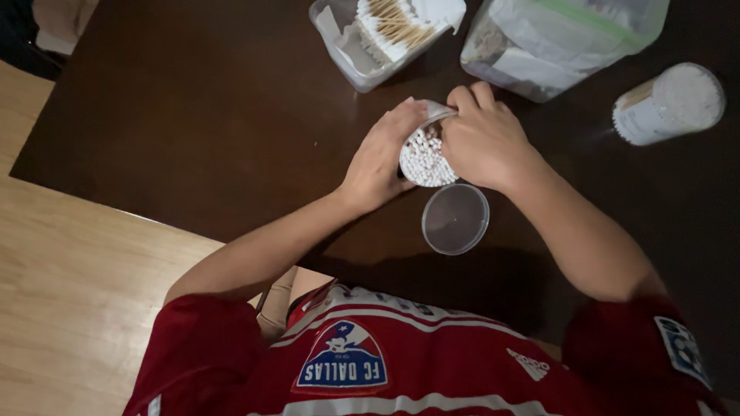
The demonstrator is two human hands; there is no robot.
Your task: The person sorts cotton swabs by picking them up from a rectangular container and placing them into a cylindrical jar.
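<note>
White cotton swabs stand upright in a round tub (pixel 426 158) between both hands. Left hand (pixel 381 158) cups its side; right hand (pixel 486 139) fingers curl over the rim, clear lid (pixel 455 219) just below

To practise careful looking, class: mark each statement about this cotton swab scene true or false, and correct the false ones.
1. Both hands, left hand and right hand, grip the round container of cotton swabs. True.
2. The clear round lid sits on that container. False: it lies on the dark table, nearer the person than the container.
3. A second round container of swabs lies on its side to the right. True.
4. The rectangular clear box at the top is empty. False: it holds wooden-stick swabs.
5. The person wears a blue shirt. False: the shirt is red.
</note>
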